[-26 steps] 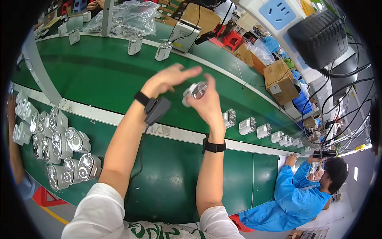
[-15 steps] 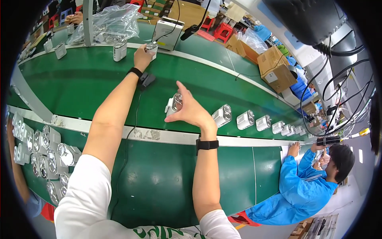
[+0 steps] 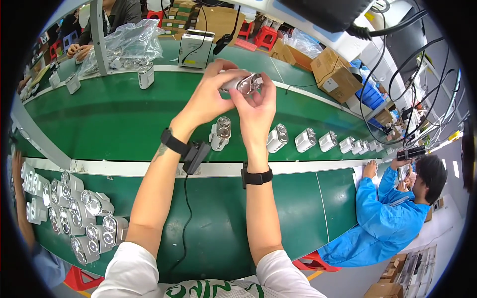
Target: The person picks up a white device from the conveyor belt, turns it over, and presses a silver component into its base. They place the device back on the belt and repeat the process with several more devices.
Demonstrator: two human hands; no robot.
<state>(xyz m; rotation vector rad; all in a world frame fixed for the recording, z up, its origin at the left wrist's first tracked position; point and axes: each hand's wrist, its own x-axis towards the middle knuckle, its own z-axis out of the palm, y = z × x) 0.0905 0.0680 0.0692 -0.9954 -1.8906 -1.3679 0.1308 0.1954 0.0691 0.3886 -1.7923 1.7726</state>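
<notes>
Both hands have moved: the left hand [image 3: 209,97] has come back from the far edge of the belt, bringing one unit, and the right hand [image 3: 257,111] has released another and moved farther out to meet it.

Near: the green bench [image 3: 213,223] carries a packed cluster of units [image 3: 97,202] on its left side. I count more than ten; overlap prevents an exact total. At the right, one seated person in a blue jacket [image 3: 382,218] has two hands at the bench.

Middle: one white rail [image 3: 124,168] separates bench and green belt [image 3: 119,119]. On the belt, one released unit [image 3: 221,134] stands just beyond the rail, between the worker's forearms. To its right runs a row of units [image 3: 304,140]; four are distinct, the farther ones overlap.

Above the belt, both hands hold one white-and-silver unit [image 3: 250,85], tilted. The left hand is wrapped around its white body; the right hand pinches its silver end between thumb and fingers.

Far: three loose units [image 3: 146,75] stand along the belt's far edge, all toward the left. Beyond are one clear plastic bag [image 3: 131,44] and one white box [image 3: 197,48].
</notes>
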